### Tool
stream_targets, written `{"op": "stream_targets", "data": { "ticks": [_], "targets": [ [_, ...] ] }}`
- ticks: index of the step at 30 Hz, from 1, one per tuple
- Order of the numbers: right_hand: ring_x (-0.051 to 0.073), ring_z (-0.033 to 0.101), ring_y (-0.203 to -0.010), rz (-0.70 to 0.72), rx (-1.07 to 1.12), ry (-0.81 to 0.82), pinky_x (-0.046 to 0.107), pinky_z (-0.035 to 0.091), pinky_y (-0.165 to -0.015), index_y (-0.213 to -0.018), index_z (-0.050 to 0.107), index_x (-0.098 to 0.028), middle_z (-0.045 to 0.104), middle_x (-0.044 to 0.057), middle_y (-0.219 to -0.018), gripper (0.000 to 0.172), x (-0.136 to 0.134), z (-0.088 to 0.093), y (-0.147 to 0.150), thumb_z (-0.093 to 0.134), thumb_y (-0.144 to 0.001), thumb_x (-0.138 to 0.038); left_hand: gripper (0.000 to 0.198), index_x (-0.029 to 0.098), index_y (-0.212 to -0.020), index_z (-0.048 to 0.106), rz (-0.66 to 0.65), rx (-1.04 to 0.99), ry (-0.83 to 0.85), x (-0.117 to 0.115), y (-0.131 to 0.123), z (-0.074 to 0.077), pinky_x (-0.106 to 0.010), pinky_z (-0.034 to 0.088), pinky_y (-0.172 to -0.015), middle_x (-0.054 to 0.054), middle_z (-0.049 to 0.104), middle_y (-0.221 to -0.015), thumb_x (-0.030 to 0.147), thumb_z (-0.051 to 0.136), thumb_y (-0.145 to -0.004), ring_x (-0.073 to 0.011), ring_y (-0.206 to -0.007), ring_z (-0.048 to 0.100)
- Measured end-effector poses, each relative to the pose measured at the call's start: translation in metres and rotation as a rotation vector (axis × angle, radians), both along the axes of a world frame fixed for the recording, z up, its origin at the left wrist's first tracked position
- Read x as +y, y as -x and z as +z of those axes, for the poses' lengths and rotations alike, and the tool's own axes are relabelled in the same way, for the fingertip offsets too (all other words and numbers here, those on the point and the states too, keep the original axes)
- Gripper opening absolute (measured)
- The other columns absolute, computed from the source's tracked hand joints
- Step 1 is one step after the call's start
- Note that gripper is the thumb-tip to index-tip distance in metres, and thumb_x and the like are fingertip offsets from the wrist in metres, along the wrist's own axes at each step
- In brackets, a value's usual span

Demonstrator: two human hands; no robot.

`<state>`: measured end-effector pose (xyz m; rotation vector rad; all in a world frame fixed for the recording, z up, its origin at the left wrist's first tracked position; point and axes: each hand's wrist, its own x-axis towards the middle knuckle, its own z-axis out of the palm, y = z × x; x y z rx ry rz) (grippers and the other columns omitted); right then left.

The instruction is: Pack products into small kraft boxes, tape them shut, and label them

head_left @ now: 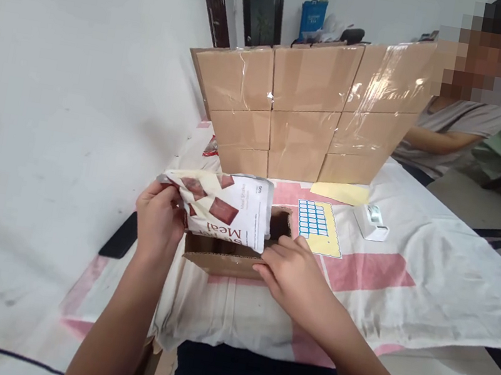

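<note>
My left hand (159, 214) is closed on the left end of a white and cream pouch (228, 209) with brown squares and the printed word "Meal". The pouch is held on its side above an open cardboard box (224, 264), covering much of the opening. At the box's right front corner, my right hand (297, 271) has its fingers curled over the rim, with the thumb on the front side. Its fingertips are close to the pouch's lower right corner; whether they touch it I cannot tell. The pouch hides most of the box's inside.
A taped cardboard panel (305, 110) stands behind the box. To the right lie a yellow sheet with blue-edged labels (320, 227), a plain yellow paper (342, 193) and a small white device (371, 222). A black phone-like slab (119, 236) lies left. Another person (454, 131) sits beyond the table.
</note>
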<state>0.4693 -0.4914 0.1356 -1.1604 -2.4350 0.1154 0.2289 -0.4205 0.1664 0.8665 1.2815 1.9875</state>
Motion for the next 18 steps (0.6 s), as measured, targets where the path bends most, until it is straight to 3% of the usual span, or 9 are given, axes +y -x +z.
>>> {"op": "stream_targets", "data": {
  "ticks": [4, 7, 12, 18],
  "targets": [
    [0.021, 0.054, -0.079, -0.008, 0.002, 0.048, 0.036, 0.034, -0.08, -0.072, 0.061, -0.018, 0.068, 0.002, -0.073, 0.024, 0.0, 0.006, 0.001, 0.064, -0.096, -0.02, 0.018, 0.019, -0.064, 0.061, 0.028, -0.03, -0.029, -0.002, -0.003, -0.003, -0.017, 0.031, -0.042, 0.006, 0.052, -0.055, 0.015, 0.054, -0.048, -0.0066, -0.047, 0.043],
    [0.021, 0.056, -0.082, -0.007, 0.016, 0.062, 0.036, 0.035, -0.081, -0.073, 0.062, -0.019, 0.069, 0.002, -0.075, 0.022, -0.001, 0.005, 0.001, 0.065, -0.095, -0.019, 0.012, 0.019, -0.061, 0.063, -0.077, 0.023, -0.007, -0.005, -0.014, -0.008, -0.019, 0.03, -0.042, 0.004, 0.054, -0.056, 0.014, 0.057, -0.052, -0.0077, -0.047, 0.043],
    [0.022, 0.056, -0.083, -0.033, 0.029, 0.023, 0.038, 0.031, -0.084, -0.075, 0.063, -0.018, 0.069, 0.003, -0.078, 0.021, -0.007, 0.002, 0.001, 0.066, -0.095, -0.02, 0.013, 0.02, -0.068, 0.068, -0.279, 0.281, 0.024, -0.013, -0.027, -0.012, -0.022, 0.037, -0.046, 0.002, 0.061, -0.064, 0.014, 0.058, -0.062, -0.0109, -0.052, 0.05],
    [0.022, 0.055, -0.083, -0.051, 0.027, 0.016, 0.037, 0.029, -0.08, -0.074, 0.063, -0.017, 0.069, 0.003, -0.078, 0.021, -0.01, 0.002, 0.002, 0.066, -0.095, -0.019, 0.012, 0.023, -0.077, 0.058, -0.476, 0.692, 0.17, -0.027, -0.018, -0.003, -0.027, 0.042, -0.056, 0.003, 0.062, -0.065, 0.016, 0.049, -0.073, -0.0158, -0.058, 0.058]
  ]
}}
